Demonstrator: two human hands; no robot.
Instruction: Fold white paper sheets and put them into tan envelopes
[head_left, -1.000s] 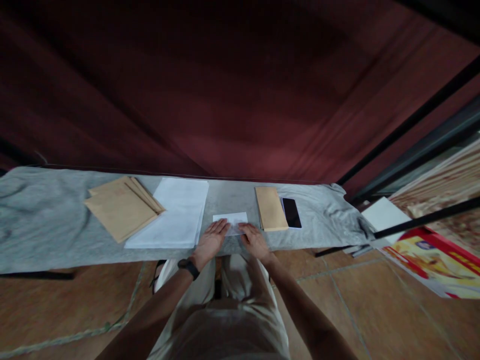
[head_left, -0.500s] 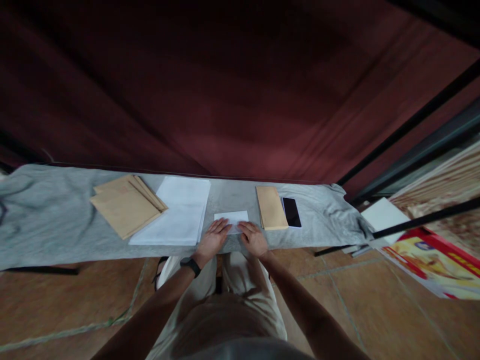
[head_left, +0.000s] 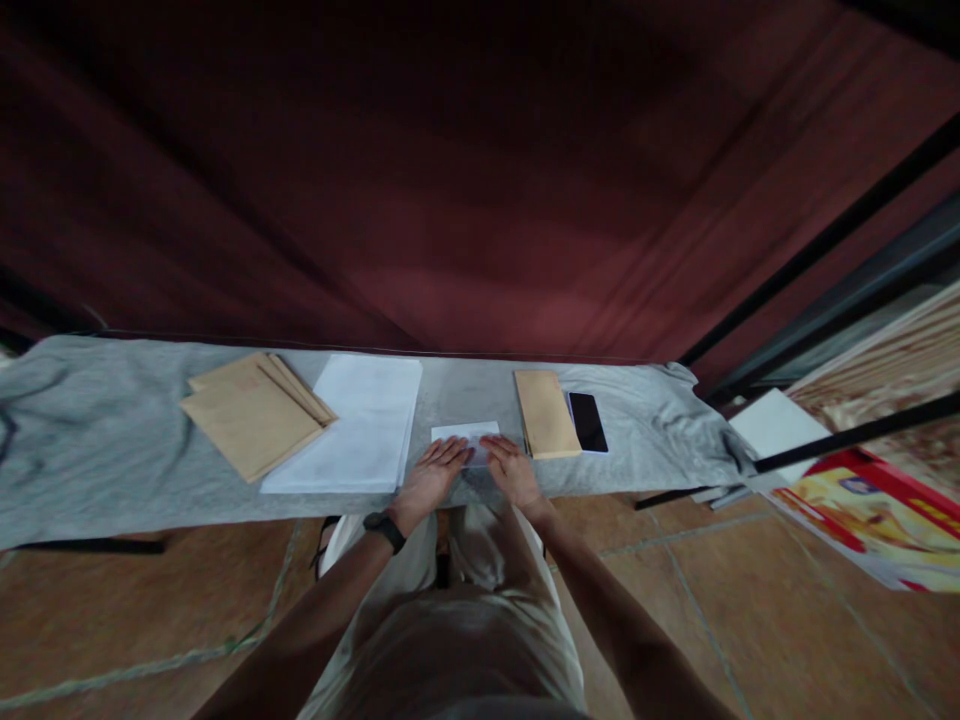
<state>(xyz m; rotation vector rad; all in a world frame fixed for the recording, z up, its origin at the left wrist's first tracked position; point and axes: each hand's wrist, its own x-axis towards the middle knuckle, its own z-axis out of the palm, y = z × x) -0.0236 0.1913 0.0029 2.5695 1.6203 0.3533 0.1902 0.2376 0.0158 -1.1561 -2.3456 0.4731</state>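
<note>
A small folded sheet of white paper (head_left: 465, 430) lies on the grey cloth before me, its lower part covered by my fingers. My left hand (head_left: 433, 472) presses flat on its left side, fingers stretched out. On its right side rests my right hand (head_left: 512, 470), also flat with extended fingers. Just right of that hand sits a stack of brown envelopes (head_left: 547, 412). To the left of my hands is a stack of larger white sheets (head_left: 360, 430), partly overlapped by several brown envelopes (head_left: 251, 415).
A dark-screened phone (head_left: 588, 422) lies beside the right envelope stack. The narrow table wears a wrinkled grey cloth (head_left: 97, 430). Behind it hangs a dark red curtain (head_left: 465, 220). Black metal bars and a red and yellow box (head_left: 877, 515) stand at the right.
My right hand has slid slightly up over the paper, its fingers now further forward. The left hand stays flat in nearly the same place. The whole view has shifted a little.
</note>
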